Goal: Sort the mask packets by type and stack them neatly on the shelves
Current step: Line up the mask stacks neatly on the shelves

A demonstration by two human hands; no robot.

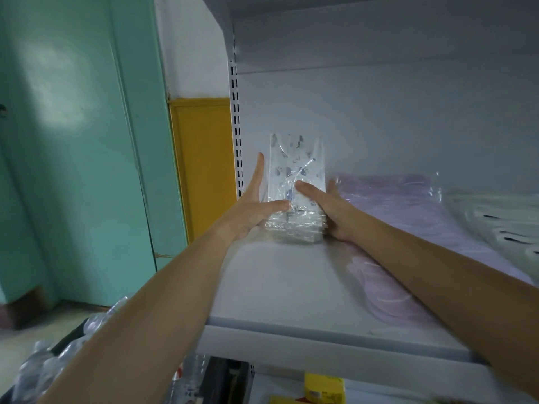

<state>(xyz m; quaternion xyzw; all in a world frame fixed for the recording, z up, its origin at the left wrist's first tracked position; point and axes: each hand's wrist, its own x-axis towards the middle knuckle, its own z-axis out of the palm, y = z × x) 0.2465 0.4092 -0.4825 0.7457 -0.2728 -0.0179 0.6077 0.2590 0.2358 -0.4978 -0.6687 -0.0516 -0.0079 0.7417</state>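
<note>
Head: left hand (pixel 250 206), right hand (pixel 331 212) flat against mask packets (pixel 298 162) sides, thumbs atop.

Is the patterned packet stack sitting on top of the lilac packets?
No, the patterned stack rests on the white shelf, left of the lilac packets.

Two arms of one person are in view, both bare along all that shows; the left forearm (pixel 151 301) fills the frame toward 7 o'clock, the right forearm (pixel 437 258) lies toward 4 o'clock; each is slender and smooth, broad at the frame's edge and narrowing to a bare wrist; the left hand (pixel 250 205) has long, thin fingers and a narrow palm; the right hand (pixel 326 208) shows its back and a long thumb, with most of its fingers hidden; the nails are too blurred to make out.
</note>
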